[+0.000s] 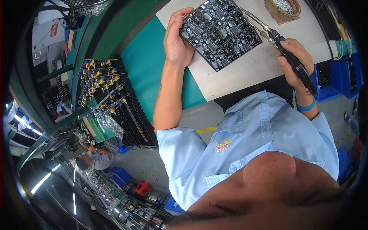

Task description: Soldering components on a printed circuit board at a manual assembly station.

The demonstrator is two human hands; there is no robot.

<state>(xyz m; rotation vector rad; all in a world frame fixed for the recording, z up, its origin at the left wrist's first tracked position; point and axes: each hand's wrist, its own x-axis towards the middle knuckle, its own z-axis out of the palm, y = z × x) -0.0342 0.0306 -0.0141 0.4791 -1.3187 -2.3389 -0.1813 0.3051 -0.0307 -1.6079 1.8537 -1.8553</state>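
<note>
My left hand grips the left edge of a black circuit board panel, its fingers curled over the rim. The panel is split by lines into several equal boards crowded with small parts, and it is turned at an angle above a pale grey mat. My right hand closes round the black handle of a soldering iron. A thin metal piece runs alongside the iron's shaft. The iron's tip points up and left, close by the panel's upper right edge; I cannot tell whether it touches.
A brown-rimmed dish lined with silvery material stands at the far right. Blue bins with dark parts sit right of the mat. Left of the green mat is a black rack beside boards with yellow parts. A co-worker sits farther left.
</note>
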